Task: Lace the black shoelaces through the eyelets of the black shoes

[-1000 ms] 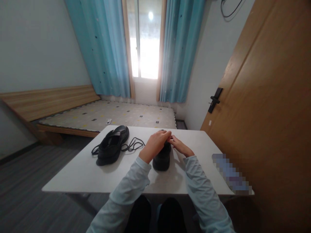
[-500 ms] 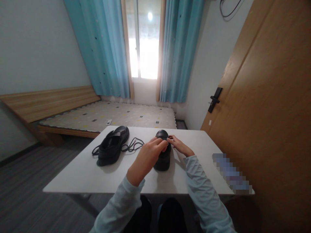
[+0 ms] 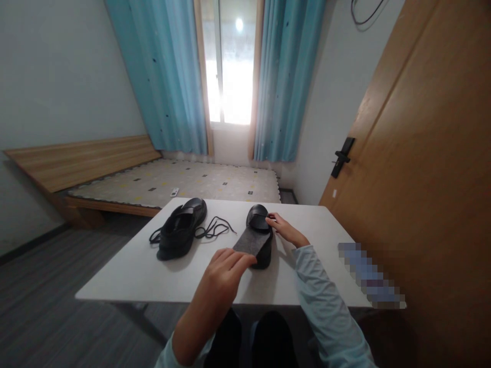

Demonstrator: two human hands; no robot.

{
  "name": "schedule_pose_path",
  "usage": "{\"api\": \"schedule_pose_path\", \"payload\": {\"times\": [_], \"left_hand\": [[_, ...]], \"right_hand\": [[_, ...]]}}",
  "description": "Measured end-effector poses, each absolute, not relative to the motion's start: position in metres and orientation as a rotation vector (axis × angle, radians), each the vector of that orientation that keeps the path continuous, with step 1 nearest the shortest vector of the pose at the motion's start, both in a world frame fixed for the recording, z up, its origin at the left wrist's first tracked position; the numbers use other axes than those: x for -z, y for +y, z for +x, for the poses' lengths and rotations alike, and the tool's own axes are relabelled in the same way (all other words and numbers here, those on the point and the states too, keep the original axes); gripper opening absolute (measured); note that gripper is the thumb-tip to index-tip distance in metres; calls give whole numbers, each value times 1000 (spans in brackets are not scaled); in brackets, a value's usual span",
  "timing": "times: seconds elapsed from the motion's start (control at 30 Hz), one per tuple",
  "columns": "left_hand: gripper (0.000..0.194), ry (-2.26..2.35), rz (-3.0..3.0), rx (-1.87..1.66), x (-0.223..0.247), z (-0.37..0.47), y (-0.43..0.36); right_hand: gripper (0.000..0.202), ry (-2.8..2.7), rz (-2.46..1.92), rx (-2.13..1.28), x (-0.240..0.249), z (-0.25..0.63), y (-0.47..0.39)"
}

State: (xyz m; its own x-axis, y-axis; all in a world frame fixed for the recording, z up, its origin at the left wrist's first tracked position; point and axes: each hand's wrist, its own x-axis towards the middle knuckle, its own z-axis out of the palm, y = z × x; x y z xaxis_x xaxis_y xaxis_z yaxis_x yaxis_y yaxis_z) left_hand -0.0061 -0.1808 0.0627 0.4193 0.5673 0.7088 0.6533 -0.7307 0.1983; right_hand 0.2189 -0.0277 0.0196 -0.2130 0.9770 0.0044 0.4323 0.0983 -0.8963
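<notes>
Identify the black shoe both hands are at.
The shoe on the right: right hand at its front, left hand holding a grey insole-like piece over it. The other shoe is untouched.

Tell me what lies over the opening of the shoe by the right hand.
A grey flap stretches across the black shoe, its near end held by the left hand. The shoe's inside beneath the flap is covered and cannot be seen.

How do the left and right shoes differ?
The left shoe lies slanted; the right shoe points nearly straight ahead. The left shoe's opening shows; a grey piece in the left hand covers much of the right shoe's. The right hand touches the right shoe, not the left shoe. Both are black.
</notes>
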Motion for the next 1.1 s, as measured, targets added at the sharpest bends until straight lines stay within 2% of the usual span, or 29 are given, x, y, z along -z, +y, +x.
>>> {"api": "schedule_pose_path", "payload": {"times": [0.1, 0.33, 0.47, 0.6, 0.97, 1.1], "left_hand": [[14, -1269, -2568, 1411, -60, -7, -179], [39, -2028, -2690, 1731, -59, -15, -166], [47, -2270, -2853, 2067, -54, -18, -161], [48, -2397, -2740, 2389, -51, -18, -165], [46, -2331, -2827, 2176, -64, -21, -192], [43, -2247, -2791, 2239, -76, -32, -212]], "right_hand": [[57, -1735, -1385, -1067, -19, 219, -27], [56, -1748, -1395, -1044, -20, 217, -27], [55, -1746, -1386, -1050, -21, 217, -28], [54, -1751, -1377, -1046, -20, 217, -29], [55, -1743, -1391, -1048, -20, 216, -28], [56, -1753, -1380, -1048, -19, 217, -27]]}}
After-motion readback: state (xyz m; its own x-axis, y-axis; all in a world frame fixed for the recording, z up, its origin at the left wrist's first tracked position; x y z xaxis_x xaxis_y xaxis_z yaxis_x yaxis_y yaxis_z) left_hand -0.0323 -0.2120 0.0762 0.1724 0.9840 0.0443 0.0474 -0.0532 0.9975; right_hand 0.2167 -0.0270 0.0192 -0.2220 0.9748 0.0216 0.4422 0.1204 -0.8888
